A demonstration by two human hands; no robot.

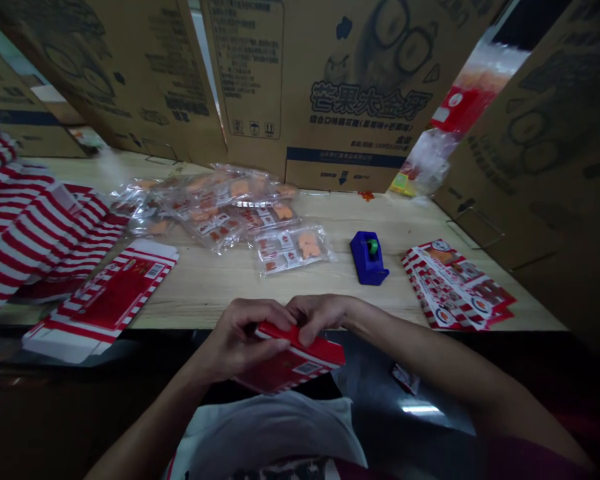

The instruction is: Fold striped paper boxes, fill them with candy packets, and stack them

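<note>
A red and white striped carton [285,368] with a barcode is held in front of my body, past the table's front edge. My left hand [247,337] grips its left side, thumb along the top and fingers behind. My right hand [320,317] presses its thumb on the red top flap [325,348], fingers curled at the far edge. Just beyond my hands lie clear packets with orange pieces [295,248]. A blue tape dispenser [369,259] with green tape stands on the table past my right hand.
Large brown cardboard boxes [310,60] wall off the back and right of the table [220,287]. Striped flat cartons [125,287] are piled at the left, one overhanging the front edge. Printed striped cards [450,283] lie fanned at the right.
</note>
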